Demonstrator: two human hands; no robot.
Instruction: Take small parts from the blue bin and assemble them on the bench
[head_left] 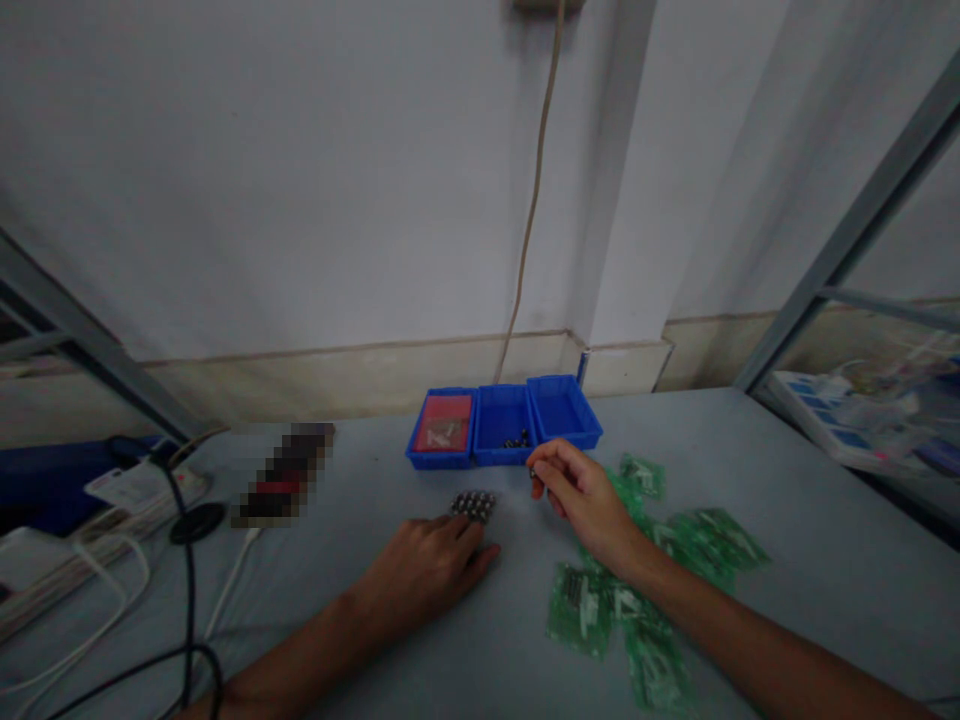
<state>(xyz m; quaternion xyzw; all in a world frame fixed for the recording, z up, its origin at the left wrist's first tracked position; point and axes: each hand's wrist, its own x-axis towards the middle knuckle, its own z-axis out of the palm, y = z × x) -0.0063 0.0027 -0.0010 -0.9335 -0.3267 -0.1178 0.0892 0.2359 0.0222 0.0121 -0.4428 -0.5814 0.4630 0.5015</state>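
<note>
No text, label, brand or number can be read. The white card (124, 487), well to the left of the left grip (431, 565), carries marks too blurred to make out. The green circuit boards (716, 540) just right of the right grip (581, 495) show only fine patterning. The red sheet (444, 420) in the blue bin (442, 460) beyond both grips is illegible.

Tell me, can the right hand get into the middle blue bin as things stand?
Probably yes: the right hand is just before the open-topped middle blue bin, nothing between them.
</note>
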